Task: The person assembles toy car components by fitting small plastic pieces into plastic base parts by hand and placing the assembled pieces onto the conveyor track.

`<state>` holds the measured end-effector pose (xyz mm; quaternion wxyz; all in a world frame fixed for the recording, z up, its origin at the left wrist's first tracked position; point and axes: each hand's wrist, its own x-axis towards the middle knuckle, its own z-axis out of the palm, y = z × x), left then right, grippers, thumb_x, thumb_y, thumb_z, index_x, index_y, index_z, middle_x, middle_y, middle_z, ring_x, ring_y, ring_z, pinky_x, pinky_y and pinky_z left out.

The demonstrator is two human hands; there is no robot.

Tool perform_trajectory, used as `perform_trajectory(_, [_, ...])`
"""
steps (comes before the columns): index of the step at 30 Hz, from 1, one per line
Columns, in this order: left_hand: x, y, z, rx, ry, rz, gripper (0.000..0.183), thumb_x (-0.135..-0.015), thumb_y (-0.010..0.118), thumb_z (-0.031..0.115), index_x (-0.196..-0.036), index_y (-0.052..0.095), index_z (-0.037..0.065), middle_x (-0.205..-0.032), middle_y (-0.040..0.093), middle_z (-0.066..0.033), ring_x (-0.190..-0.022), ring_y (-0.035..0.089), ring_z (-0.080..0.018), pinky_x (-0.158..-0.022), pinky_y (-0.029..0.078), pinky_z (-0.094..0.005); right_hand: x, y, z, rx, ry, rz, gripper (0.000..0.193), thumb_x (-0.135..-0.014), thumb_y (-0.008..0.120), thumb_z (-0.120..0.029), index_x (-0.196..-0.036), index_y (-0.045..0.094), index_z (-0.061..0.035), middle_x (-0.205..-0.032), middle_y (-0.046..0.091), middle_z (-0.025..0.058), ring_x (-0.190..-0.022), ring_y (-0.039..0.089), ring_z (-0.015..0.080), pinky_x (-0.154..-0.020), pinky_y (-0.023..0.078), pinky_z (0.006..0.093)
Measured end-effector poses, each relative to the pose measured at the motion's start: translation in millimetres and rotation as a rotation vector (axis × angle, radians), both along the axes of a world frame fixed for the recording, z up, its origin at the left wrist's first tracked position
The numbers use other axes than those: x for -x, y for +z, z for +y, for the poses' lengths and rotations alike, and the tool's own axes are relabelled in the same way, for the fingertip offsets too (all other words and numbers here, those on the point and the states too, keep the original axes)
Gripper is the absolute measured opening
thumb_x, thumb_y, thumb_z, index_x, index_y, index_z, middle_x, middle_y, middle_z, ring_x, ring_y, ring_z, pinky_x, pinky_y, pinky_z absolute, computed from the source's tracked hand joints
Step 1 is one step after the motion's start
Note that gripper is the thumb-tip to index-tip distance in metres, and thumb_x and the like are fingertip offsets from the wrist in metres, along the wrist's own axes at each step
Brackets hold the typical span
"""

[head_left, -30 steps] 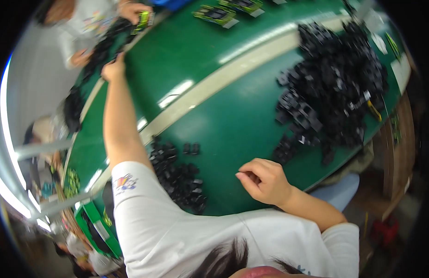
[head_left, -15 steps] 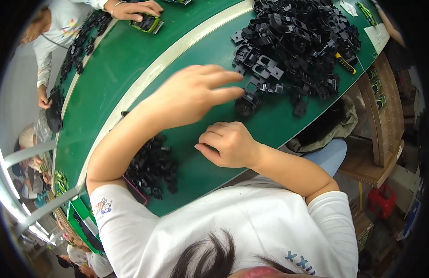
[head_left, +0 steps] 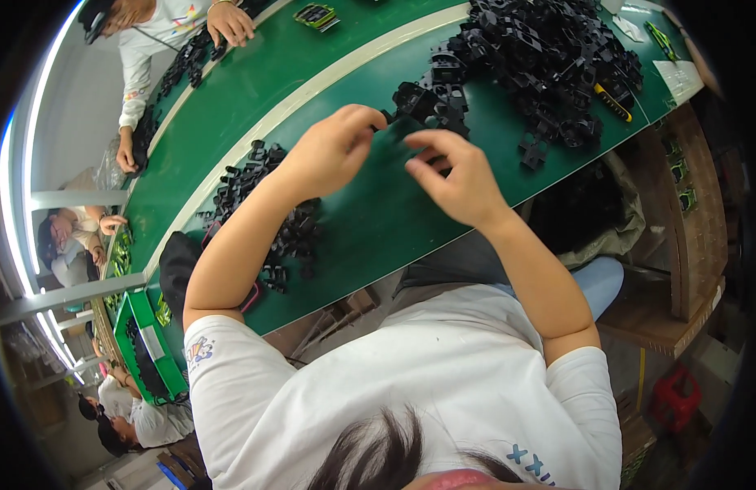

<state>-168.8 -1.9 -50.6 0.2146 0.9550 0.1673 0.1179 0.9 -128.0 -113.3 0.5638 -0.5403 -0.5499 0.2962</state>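
We see the left hand (head_left: 333, 151) with bent fingers beside a black plastic part (head_left: 415, 102), which lies at the left edge of the large black heap (head_left: 541, 73) on the green table (head_left: 370, 216); we cannot tell whether the fingertips grip anything. Near it, the right hand (head_left: 461, 180) has loosely curled fingers, and we cannot tell if they hold something; a smaller black pile (head_left: 251, 181) lies by the left forearm (head_left: 243, 237).
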Motion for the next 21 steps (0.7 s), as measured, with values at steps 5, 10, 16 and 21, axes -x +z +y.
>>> perform_trajectory(5, [37, 5, 8, 0.726, 0.393, -0.239, 0.018, -0.096, 0.041, 0.009, -0.109, 0.053, 0.004, -0.087, 0.058, -0.0047, -0.071, 0.060, -0.0105, -0.061, 0.045, -0.0244, -12, -9, 17, 0.137, -0.140, 0.219, 0.044, -0.083, 0.066, -0.011, -0.123, 0.054, 0.0042, -0.104, 0.067, 0.0132, -0.080, 0.065, 0.0155, -0.071, 0.052, 0.0273])
perform_trajectory(10, [79, 11, 10, 0.822, 0.604, -0.518, 0.019, -0.095, 0.041, 0.010, -0.105, 0.055, 0.002, -0.079, 0.059, -0.0063, -0.054, 0.056, -0.0102, -0.044, 0.041, -0.0200, 2, 8, 24, 0.155, -0.251, -0.020, 0.034, -0.080, 0.067, -0.010, -0.112, 0.061, -0.0003, -0.103, 0.066, 0.0122, -0.078, 0.065, 0.0168, -0.069, 0.052, 0.0292])
perform_trajectory(16, [121, 24, -1, 0.631, 0.776, -1.236, 0.023, -0.099, 0.040, 0.016, -0.110, 0.051, -0.001, -0.079, 0.059, -0.0138, -0.059, 0.058, -0.0192, -0.048, 0.044, -0.0249, 63, 11, 75, -0.156, 0.023, -0.485, 0.024, -0.075, 0.071, -0.012, -0.097, 0.065, -0.0046, -0.098, 0.063, 0.0104, -0.090, 0.061, 0.0256, -0.077, 0.050, 0.0343])
perform_trajectory(21, [128, -1, -15, 0.726, 0.767, -1.209, 0.030, -0.100, 0.038, 0.017, -0.118, 0.047, -0.005, -0.081, 0.060, -0.0158, -0.062, 0.060, -0.0208, -0.052, 0.047, -0.0266, 107, -6, 110, -0.188, 0.075, -0.685, 0.020, -0.075, 0.071, -0.012, -0.094, 0.067, -0.0062, -0.098, 0.063, 0.0096, -0.092, 0.060, 0.0293, -0.080, 0.049, 0.0363])
